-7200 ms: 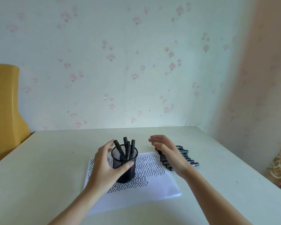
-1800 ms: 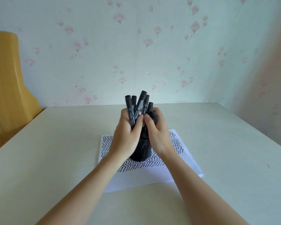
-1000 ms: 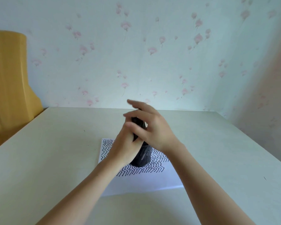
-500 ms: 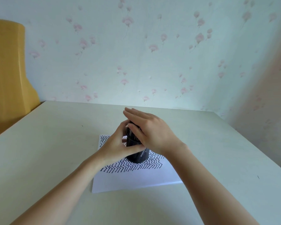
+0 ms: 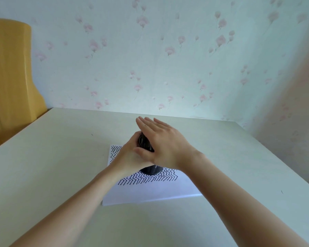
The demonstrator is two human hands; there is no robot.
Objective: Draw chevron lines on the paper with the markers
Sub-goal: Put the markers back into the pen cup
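Observation:
A white sheet of paper [image 5: 155, 192] lies on the table, its far half covered with black chevron lines. On it stands a black mesh pen holder [image 5: 151, 170]. Only its base and a strip of its rim show between my hands. My left hand [image 5: 130, 157] wraps around the holder's left side. Flat over the holder's top lies my right hand [image 5: 163, 143], palm down and fingers stretched out together. The black markers [image 5: 144, 142] inside are almost wholly hidden under that palm.
The pale table [image 5: 52, 166] runs back to a flowered wall. A yellow wooden chair back [image 5: 9, 72] rises past the table's left edge. The table's right edge slants down at the right side of the view.
The markers stood tall out of the holder between both hands; now my right hand lies flat over the top and they are sunk inside. The loose markers once lying to the right are gone.

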